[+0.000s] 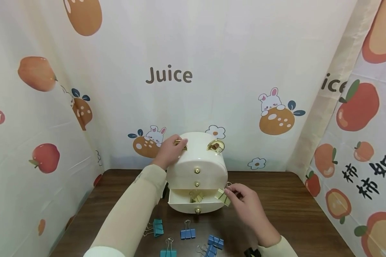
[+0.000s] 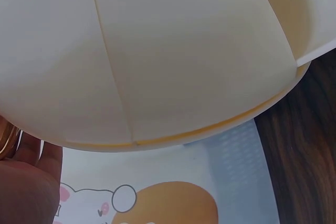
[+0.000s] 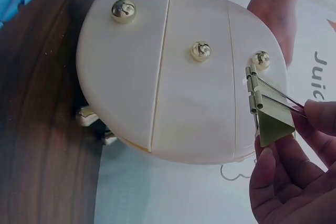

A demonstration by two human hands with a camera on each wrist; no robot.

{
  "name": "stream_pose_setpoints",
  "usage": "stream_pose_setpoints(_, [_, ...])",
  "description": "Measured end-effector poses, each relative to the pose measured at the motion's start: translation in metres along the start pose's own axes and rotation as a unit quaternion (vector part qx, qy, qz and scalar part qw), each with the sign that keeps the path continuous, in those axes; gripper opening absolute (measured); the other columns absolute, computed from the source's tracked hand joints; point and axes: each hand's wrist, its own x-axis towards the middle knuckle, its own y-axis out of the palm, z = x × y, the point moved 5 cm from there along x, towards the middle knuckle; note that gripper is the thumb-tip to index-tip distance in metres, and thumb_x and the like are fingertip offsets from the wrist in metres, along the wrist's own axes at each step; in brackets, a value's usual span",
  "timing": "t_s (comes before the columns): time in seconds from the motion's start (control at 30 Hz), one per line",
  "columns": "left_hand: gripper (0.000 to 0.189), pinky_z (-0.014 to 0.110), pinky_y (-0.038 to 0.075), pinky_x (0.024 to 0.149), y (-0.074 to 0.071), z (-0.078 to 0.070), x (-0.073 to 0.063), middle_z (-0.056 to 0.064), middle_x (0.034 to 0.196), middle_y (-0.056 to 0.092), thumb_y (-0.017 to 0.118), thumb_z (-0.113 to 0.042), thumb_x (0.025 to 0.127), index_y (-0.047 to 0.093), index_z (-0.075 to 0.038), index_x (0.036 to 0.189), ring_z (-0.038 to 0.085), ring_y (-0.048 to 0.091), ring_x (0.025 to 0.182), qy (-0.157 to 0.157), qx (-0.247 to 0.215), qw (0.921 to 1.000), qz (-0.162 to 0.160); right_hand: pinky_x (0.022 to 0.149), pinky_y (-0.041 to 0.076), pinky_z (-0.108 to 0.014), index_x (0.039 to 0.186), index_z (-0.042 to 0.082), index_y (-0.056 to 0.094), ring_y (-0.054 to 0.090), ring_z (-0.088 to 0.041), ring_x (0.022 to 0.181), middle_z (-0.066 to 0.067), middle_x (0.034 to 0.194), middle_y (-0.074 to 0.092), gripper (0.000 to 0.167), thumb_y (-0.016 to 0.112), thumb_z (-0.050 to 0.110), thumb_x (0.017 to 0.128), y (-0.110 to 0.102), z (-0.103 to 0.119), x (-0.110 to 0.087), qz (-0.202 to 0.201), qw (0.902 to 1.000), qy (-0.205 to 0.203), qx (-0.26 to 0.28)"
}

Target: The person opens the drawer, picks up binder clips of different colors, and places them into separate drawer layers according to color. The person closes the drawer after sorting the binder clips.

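A cream, rounded storage box (image 1: 196, 153) with three drawers and gold ball knobs stands on the table. Its bottom drawer (image 1: 183, 207) is pulled out, with yellow-green binder clips (image 1: 197, 197) inside. My left hand (image 1: 169, 153) grips the gold ring-shaped ear at the box's upper left; in the left wrist view, its fingers (image 2: 50, 163) reach behind the shell. At the drawer's right end, my right hand (image 1: 247, 206) pinches a yellow-green binder clip (image 3: 275, 121) by its wire handles and body. The matching right ear (image 1: 216, 145) is untouched.
On the dark wooden table (image 1: 276, 203), teal binder clips (image 1: 158, 227) lie in front at the left. Blue binder clips (image 1: 188, 234) lie in front of the drawer and further right. A printed curtain (image 1: 238, 71) hangs behind and along both sides.
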Motion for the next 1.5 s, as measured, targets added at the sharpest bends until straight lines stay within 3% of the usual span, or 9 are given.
stream_pose_setpoints(0.5, [0.038,0.043,0.046,0.078,0.000,0.000,0.001,0.006,0.103,0.062,0.055,-0.055,0.102,0.057,-0.017,0.095,0.026,0.057,0.098,0.002,-0.001,1.0000,-0.003,0.065,0.052,-0.030,0.098,0.020,0.073,0.059,-0.018,0.077,0.006,0.088,0.063,0.004,0.071,0.020,0.100,0.008,0.020,0.023,0.023,0.9956,-0.078,-0.045])
stream_pose_setpoints(0.83, [0.038,0.043,0.046,0.079,-0.001,0.000,0.001,0.007,0.100,0.062,0.055,-0.054,0.102,0.057,-0.017,0.096,0.026,0.057,0.097,-0.004,-0.001,1.0000,-0.002,0.071,0.053,-0.033,0.094,0.021,0.073,0.058,-0.011,0.079,0.011,0.087,0.062,0.006,0.071,0.020,0.100,0.024,0.025,0.034,0.044,0.9898,-0.107,-0.084])
stream_pose_setpoints(1.13, [0.038,0.043,0.046,0.078,0.001,-0.001,0.000,0.007,0.102,0.062,0.055,-0.055,0.102,0.057,-0.017,0.096,0.026,0.057,0.097,-0.006,0.002,1.0000,-0.005,0.068,0.051,-0.034,0.095,0.022,0.072,0.056,-0.013,0.078,0.012,0.081,0.059,0.004,0.072,0.022,0.099,0.037,0.019,0.033,0.064,0.9873,-0.093,-0.111])
stream_pose_setpoints(1.5, [0.037,0.043,0.046,0.078,0.001,0.000,0.000,0.007,0.099,0.061,0.056,-0.054,0.102,0.057,-0.017,0.095,0.026,0.057,0.097,-0.006,-0.007,0.9999,-0.006,0.067,0.052,-0.033,0.091,0.019,0.075,0.058,-0.011,0.076,0.011,0.083,0.065,0.008,0.075,0.025,0.097,0.045,0.009,0.028,0.046,0.9810,-0.083,-0.169])
